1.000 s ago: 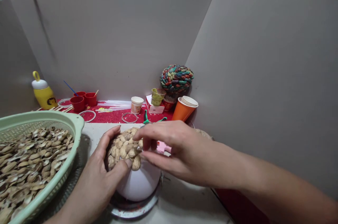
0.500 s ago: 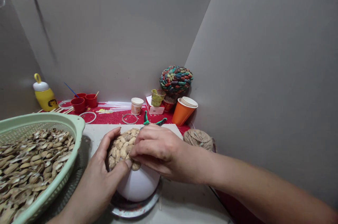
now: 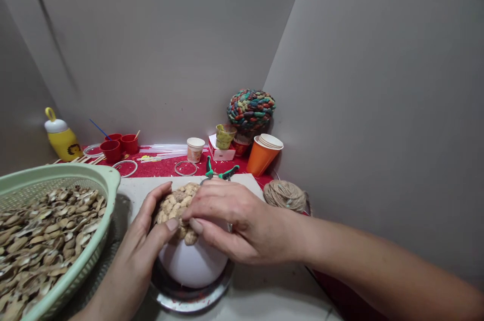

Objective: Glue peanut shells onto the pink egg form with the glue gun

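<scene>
A smooth white ball [image 3: 192,264], perhaps a balloon, rests on a round metal dish [image 3: 183,305]. Its upper part is covered with peanut shells [image 3: 173,204] set close together. My left hand [image 3: 141,243] curves around the ball's left side, its thumb against the shells near the lower edge of the covered area. From the right, my right hand [image 3: 236,220] reaches over the ball, thumb and fingers pinched at a peanut shell at that same edge. Those fingers partly hide the shell, and the right hand covers the ball's upper right side.
A green basket [image 3: 111,195] of peanut shells stands at the left. Behind are green-handled pliers [image 3: 223,174], a paper cup [image 3: 195,149], red cups [image 3: 111,151], orange cups [image 3: 262,157] and a yellow bottle [image 3: 63,142]. Twine [image 3: 285,196] lies right, below a colourful shell-covered ball [image 3: 251,108].
My left thumb has slid slightly left and up on the shells. My right thumb now shows at the shell edge, where the fingers pinch. The view has shifted slightly.
</scene>
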Motion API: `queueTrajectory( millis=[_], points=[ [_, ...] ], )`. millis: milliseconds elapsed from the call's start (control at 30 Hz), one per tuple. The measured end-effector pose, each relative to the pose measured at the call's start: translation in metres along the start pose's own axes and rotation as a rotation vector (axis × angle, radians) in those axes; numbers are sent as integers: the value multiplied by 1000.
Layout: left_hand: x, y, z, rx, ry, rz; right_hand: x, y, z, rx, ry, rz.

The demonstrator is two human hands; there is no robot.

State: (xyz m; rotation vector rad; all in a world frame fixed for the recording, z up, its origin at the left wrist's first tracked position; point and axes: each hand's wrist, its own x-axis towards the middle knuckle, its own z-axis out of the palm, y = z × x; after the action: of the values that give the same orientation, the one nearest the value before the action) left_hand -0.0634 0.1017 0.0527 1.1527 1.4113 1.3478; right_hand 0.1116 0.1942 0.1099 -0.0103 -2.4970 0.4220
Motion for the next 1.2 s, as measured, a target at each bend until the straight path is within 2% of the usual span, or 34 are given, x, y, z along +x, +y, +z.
queueTrajectory(
  millis=[133,267,367,467,533,633,700,800,1067,1200],
  points=[
    [1,3,1,36,-6,4,0,-4,-3,38,59,61],
    [2,7,4,95,-4,14,0,-4,-6,53,102,17],
    [2,7,5,119,13,16,-1,-1,-8,66,185,10],
    [2,7,5,115,31,1,-2,4,-8,72,266,66],
    [2,8,6,117,47,1,-3,9,-5,57,211,134],
    [3,10,8,122,64,7,-3,16,0,93,30,269],
    [3,10,9,121,70,4,-3,18,3,159,-43,335],
    [3,10,10,127,72,22,-2,19,7,212,-60,356],
    [4,11,9,156,58,49,-1,16,12,171,-51,397],
    [4,6,7,60,43,49,1,15,13,176,-46,410]
  ],
)
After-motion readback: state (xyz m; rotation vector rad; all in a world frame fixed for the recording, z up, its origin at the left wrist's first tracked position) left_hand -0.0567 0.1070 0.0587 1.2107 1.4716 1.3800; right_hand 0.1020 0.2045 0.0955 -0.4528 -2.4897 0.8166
